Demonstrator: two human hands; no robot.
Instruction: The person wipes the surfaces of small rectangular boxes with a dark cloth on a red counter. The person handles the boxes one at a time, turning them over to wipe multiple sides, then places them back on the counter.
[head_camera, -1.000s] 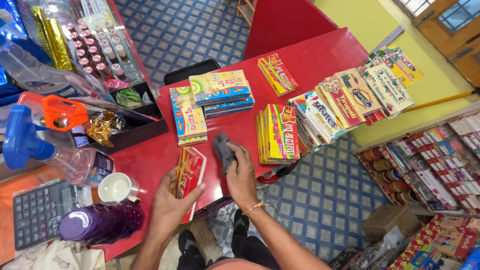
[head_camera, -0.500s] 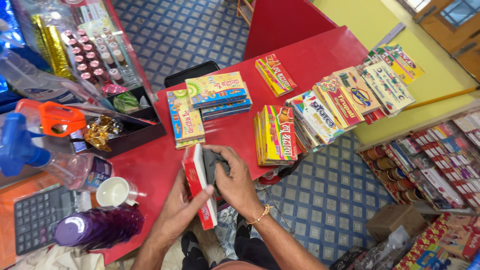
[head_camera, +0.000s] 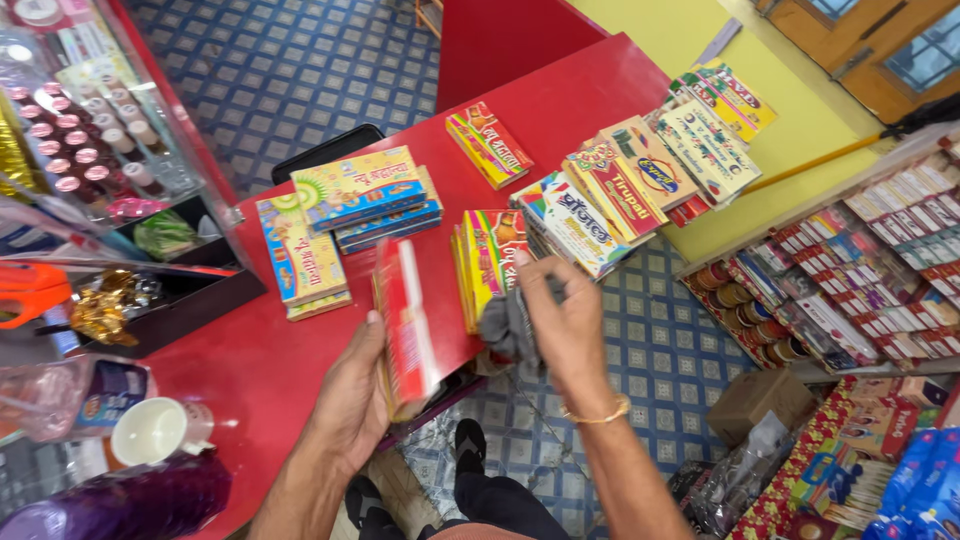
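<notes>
Now the red packet (head_camera: 405, 325) stands up on its long edge in the left hand (head_camera: 355, 400), whose fingers (head_camera: 372, 330) wrap its back with the thumb side hidden behind it; a second ago it lay nearly flat on the red worktop (head_camera: 250, 370) under the same hand, and half a second ago it was only half raised. The right hand (head_camera: 560, 320) has come away from the packet's face and is bunched round a grey cloth (head_camera: 505, 325), fingers closed on it, just beside the packet and in front of the upright stack of yellow packets (head_camera: 485, 260). Judging from this, the packet has been lifted clear of the worktop's near edge so that the cloth can get at its sides, and the wiping looks to be in hand, not finished. A white cup (head_camera: 155, 432) and a purple bottle (head_camera: 120, 505) sit to the left, well apart.
</notes>
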